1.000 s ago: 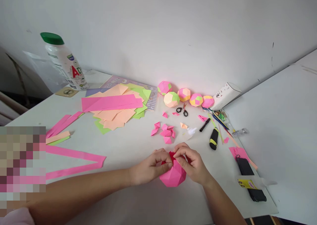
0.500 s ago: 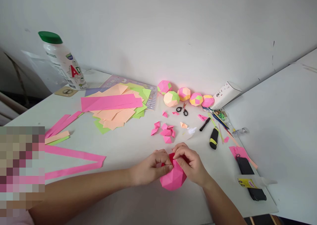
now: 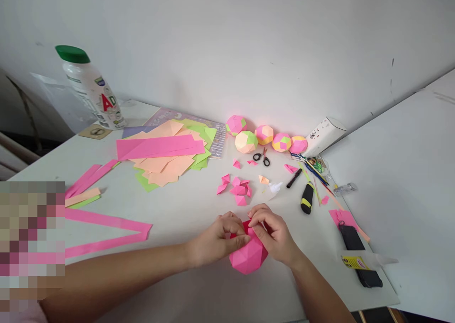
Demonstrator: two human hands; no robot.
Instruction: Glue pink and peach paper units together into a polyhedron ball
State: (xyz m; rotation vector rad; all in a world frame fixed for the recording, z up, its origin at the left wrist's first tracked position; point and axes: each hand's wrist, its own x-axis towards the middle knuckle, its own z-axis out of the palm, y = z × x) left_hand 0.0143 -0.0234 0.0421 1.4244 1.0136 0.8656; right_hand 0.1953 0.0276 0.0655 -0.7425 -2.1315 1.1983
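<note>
A faceted pink paper ball [image 3: 249, 257] sits between my hands at the front of the table, with a dark pink opening at its top. My left hand [image 3: 220, 237] pinches the ball's upper left edge, thumb outside and fingertips curled at the rim. On the other side, my right hand [image 3: 272, 230] grips the upper right edge with thumb and forefinger close to the opening. The fingers partly hide the rim. Just beyond the hands lie several small folded pink paper pieces [image 3: 240, 189].
Several finished multicoloured paper balls [image 3: 246, 142] line the wall behind scissors [image 3: 262, 157]. Paper sheets [image 3: 167, 152] are piled left of them, near a white bottle [image 3: 94, 93]. A box cutter [image 3: 307, 198], a black pouch [image 3: 369, 278] and a glue bottle [image 3: 359, 262] lie at right.
Almost nothing differs. Both hands stay on the pink paper ball; the left thumb has shifted very slightly to the right.
</note>
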